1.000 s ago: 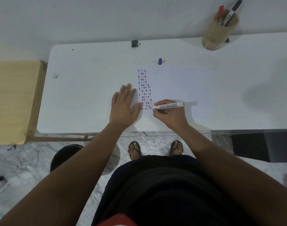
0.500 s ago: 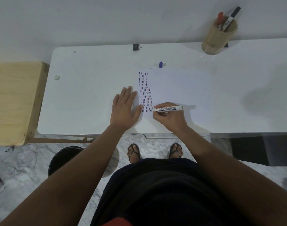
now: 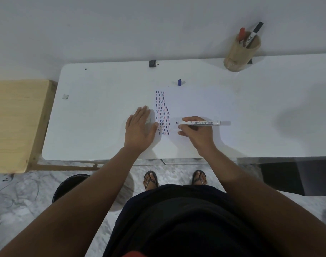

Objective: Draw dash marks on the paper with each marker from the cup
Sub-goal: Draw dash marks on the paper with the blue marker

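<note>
Right hand (image 3: 197,132) pinching uncapped marker (image 3: 199,122) just right of dense dash block (image 3: 163,113) on paper (image 3: 195,104), left hand (image 3: 140,128) flat, empty, pinning sheet; two markers in cup (image 3: 240,52) possibly still pending.

**Materials and finishes: items in view**

- Surface (image 3: 269,108): white, smooth, faint sheen; looks like laminate or plastic.
- Paper (image 3: 199,101): thin white sheet, matt, flat, carrying inked dash marks (image 3: 163,113) in blue, red and dark tones.
- Marker (image 3: 199,122): white plastic barrel, smooth, slightly glossy, printed lettering.
- Cap (image 3: 179,82): blue plastic, smooth.
- Cup (image 3: 239,54): tan, wood-like or bamboo-like wall, dull finish.
- Markers in cup (image 3: 251,37): plastic barrels, red and black caps.
- Side bench (image 3: 15,123): pale wood, visible grain, matt.
- Floor (image 3: 28,191): grey-white marbled stone, smooth.
- Garment (image 3: 186,219): dark cloth, matt.
- Sandals (image 3: 150,179): dark straps, material unclear.
</note>
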